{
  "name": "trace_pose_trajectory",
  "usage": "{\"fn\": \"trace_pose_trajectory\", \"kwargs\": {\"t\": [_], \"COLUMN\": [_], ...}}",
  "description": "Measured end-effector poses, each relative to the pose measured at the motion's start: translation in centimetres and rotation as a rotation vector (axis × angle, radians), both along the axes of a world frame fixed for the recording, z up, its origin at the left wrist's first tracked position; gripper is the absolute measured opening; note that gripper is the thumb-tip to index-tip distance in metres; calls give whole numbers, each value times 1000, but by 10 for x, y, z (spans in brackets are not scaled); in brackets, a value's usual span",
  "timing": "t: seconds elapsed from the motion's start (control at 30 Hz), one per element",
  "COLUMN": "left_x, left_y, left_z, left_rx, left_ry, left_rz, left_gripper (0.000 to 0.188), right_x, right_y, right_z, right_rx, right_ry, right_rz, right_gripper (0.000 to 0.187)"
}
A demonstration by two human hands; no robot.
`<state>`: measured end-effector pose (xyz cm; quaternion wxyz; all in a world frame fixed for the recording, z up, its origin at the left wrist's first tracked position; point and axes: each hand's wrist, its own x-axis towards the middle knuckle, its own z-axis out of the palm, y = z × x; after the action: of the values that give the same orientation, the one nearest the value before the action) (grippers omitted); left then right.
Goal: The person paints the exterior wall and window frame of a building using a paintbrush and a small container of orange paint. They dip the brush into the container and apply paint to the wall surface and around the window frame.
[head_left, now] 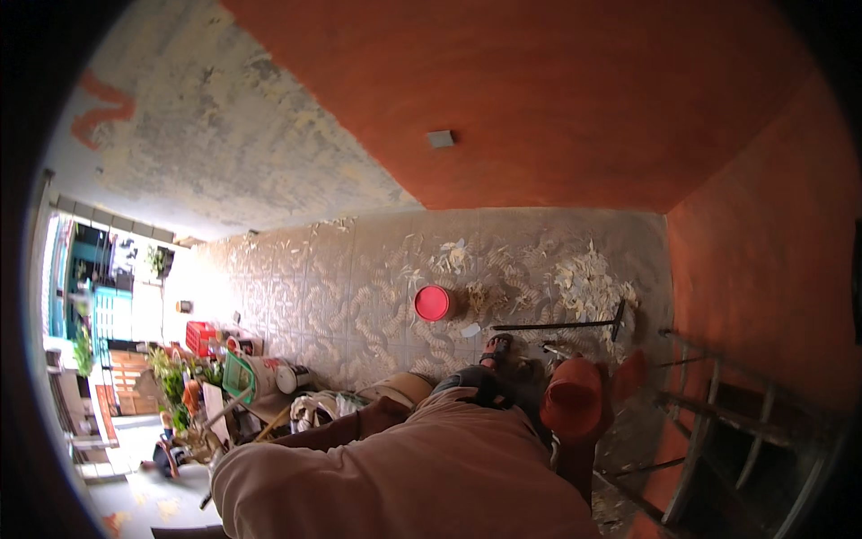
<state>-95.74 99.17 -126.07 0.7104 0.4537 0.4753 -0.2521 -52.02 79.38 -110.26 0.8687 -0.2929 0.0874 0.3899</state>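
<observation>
Orange container [573,400], roughly upright

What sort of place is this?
Probably a house room or porch under renovation: the wall is part orange, part patchy grey, pale flakes litter the floor, and a ladder stands at right.

The patterned floor [305,296] bears pale flakes [585,277], a round red object [432,303], a T-shaped bar [557,326]
</observation>
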Motion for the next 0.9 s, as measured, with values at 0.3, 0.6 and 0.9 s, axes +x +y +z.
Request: {"fn": "trace_pose_trajectory", "kwargs": {"t": [0.3,0.6,0.9], "left_x": [-46,-85,17], "left_y": [-86,-126,72], "left_z": [29,28,105], "left_rx": [-83,-188,461], "left_ry": [-21,-254,-244], "left_rz": [325,684,999], "left_gripper": [28,28,32], "right_x": [27,11,-28], "right_y": [40,84,181], "right_z": [-6,-22,-27], "right_rx": [-37,98,149], "right_ry": [-13,20,-169], "right_rz": [244,383,598], "right_gripper": [45,44,40]}}
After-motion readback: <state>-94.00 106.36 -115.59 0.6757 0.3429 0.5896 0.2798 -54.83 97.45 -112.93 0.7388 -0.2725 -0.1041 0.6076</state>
